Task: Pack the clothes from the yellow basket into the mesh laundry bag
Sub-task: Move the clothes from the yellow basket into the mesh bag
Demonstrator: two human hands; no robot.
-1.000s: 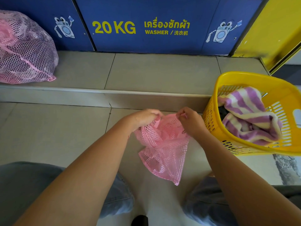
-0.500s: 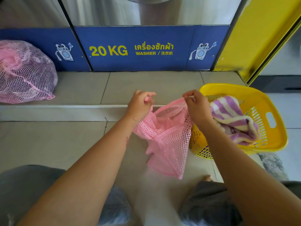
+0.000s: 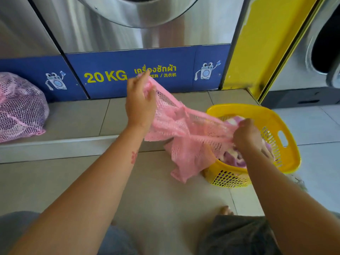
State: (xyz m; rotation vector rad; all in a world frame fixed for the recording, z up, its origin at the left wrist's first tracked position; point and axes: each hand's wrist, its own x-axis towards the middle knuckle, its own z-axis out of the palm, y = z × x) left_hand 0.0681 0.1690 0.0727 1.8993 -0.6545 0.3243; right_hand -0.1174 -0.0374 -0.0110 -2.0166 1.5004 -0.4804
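Since the earlier frame the hands have drawn apart, left hand (image 3: 140,105) and right hand (image 3: 247,135) each pinching the mesh laundry bag (image 3: 184,129) rim centre-frame over the yellow basket (image 3: 257,115) at right, where the stretched mesh could slip free or snag.

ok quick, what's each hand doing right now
left hand: closed on the pink mesh bag rim, held high.
right hand: closed on the opposite rim, over the yellow basket.

We see a tiled floor (image 3: 55,181) carrying the yellow basket (image 3: 287,144) at the right (purple-and-cream cloth inside). Behind it a raised tiled step (image 3: 82,118) runs along the washers, bearing a stuffed pink mesh bag (image 3: 20,107) at its left end.
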